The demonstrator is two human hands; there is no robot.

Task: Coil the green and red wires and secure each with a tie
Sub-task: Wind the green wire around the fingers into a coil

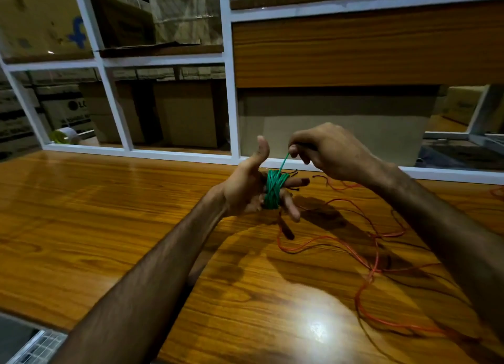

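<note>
The green wire (273, 189) is wound in a tight bundle round the straight fingers of my left hand (251, 189), whose thumb points up. A short free end of it runs up to my right hand (327, 153), which pinches that end just above the bundle. The red wire (373, 254) lies loose in wide tangled loops on the wooden table (109, 213), to the right of and below my hands. Thin dark ties (291, 172) seem to lie on the table behind my left fingers.
A white-framed glass partition (231, 90) rises along the table's far edge, with cardboard boxes behind it. A roll of tape (65, 135) sits behind the glass at the left. A laptop corner (30, 344) shows at the bottom left.
</note>
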